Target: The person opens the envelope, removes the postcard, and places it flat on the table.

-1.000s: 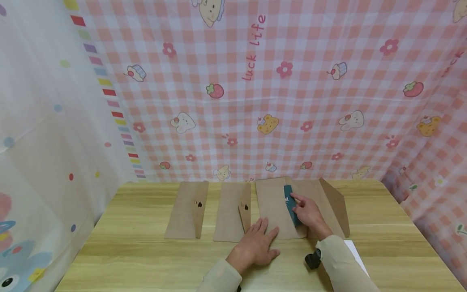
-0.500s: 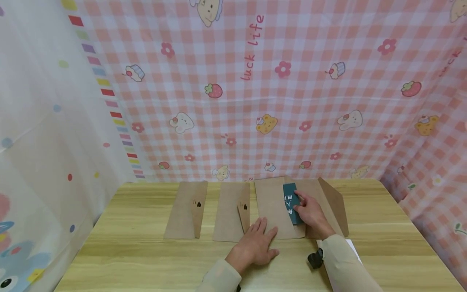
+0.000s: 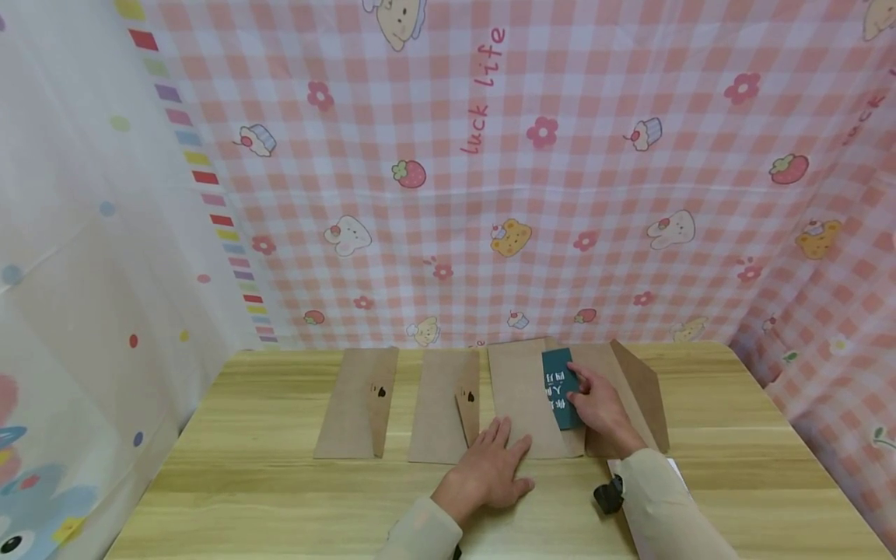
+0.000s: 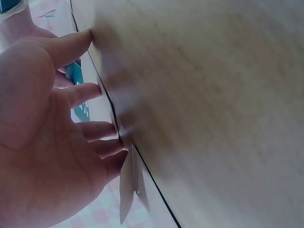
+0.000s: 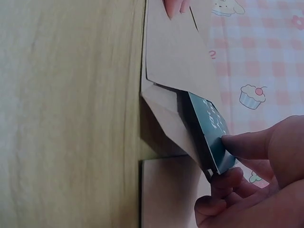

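Note:
My right hand (image 3: 603, 411) pinches the free edge of a dark green card (image 3: 562, 400) with white characters. Thumb on top and fingers below show in the right wrist view, where the card (image 5: 212, 133) sticks out of the mouth of a brown kraft-paper envelope (image 5: 183, 52). Part of the card is hidden inside. Spread flat, my left hand (image 3: 486, 470) rests with its fingertips on the near left part of that envelope (image 3: 518, 400). Its fingers are straight in the left wrist view, and the green card (image 4: 81, 112) shows behind them.
Two more kraft envelopes, a left one (image 3: 353, 408) and a middle one (image 3: 439, 412), lie with flaps partly raised. Another envelope (image 3: 640, 389) stands flap up at the right. White paper (image 3: 676, 469) shows beside my right sleeve. A checked curtain (image 3: 448, 194) hangs behind the table.
The green card has turned flatter toward the camera and shows more of its face and writing. My right hand has shifted slightly right with it. The left hand stays in place.

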